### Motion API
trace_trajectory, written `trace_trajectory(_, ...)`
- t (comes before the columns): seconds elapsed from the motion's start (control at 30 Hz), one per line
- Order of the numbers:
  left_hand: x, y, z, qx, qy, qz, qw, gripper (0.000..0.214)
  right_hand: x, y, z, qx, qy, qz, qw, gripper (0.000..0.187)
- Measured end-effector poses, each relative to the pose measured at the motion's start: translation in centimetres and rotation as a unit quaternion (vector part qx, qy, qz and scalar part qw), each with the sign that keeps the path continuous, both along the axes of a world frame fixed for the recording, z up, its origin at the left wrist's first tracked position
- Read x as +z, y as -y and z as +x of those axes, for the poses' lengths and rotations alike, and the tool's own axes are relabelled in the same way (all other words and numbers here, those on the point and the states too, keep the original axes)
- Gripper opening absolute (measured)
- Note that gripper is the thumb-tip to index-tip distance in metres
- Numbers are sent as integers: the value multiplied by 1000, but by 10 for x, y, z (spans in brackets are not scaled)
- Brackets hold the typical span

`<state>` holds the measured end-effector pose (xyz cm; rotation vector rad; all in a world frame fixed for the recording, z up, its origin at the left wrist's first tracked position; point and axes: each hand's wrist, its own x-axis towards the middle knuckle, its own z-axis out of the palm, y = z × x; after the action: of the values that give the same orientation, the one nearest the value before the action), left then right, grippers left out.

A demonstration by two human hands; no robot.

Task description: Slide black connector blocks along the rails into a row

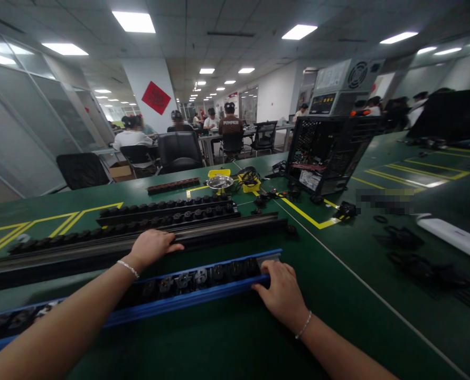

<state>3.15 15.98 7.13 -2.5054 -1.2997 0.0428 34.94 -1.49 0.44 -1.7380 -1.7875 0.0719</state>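
Note:
My left hand (153, 249) grips a long black rail (231, 232), its thumb on the near side and the other fingertips hidden over the far side. Closer to me lies a long blue channel rail (179, 302) with a row of round black socket-like parts (201, 276) inside. My right hand (283, 293) is closed around the right end of this blue rail, the thumb at its near wall and the fingers over the top. My left forearm crosses above the blue rail and hides part of it.
Behind the black rail lie more rails with round black parts (187, 215). Further back are a metal bowl (219, 182), a yellow tray of cables (250, 184) and an open computer case (334, 153). A white power strip (454, 237) and black cables lie right. People sit in the background.

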Motion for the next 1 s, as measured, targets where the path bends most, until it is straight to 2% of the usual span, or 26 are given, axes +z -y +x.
trace_trajectory(0.17, -8, -8, 6, -3, -23, -38, 999, 62, 3, 1, -2, 2, 33, -11, 999, 25)
trace_trajectory(0.33, -5, -12, 6, -29, -79, -65, 994, 55, 10, 1, -2, 8, 47, -50, 998, 19)
trace_trajectory(0.47, -5, -9, 10, -52, -110, -99, 988, 48, 9, 1, -3, 13, 72, -41, 996, 15)
trace_trajectory(0.6, 3, -9, 15, -41, -97, -132, 986, 38, 5, -1, -4, 36, 109, -23, 993, 11)
trace_trajectory(0.67, 10, -5, 16, -16, -88, -145, 985, 28, 4, -4, -5, 49, 122, -20, 991, 12)
trace_trajectory(0.73, 17, 6, 17, 0, -48, -121, 991, 22, 3, -7, -5, 59, 134, -20, 989, 13)
trace_trajectory(0.83, 19, 45, 22, 20, 84, 3, 996, 25, 3, -14, -3, 70, 147, -16, 987, 15)
trace_trajectory(0.93, 6, 95, 34, 11, 212, 66, 975, 27, 1, -21, 1, 78, 150, -16, 986, 17)
trace_trajectory(1.0, -8, 124, 43, 15, 261, 86, 961, 27, -1, -25, 3, 77, 158, -12, 984, 20)
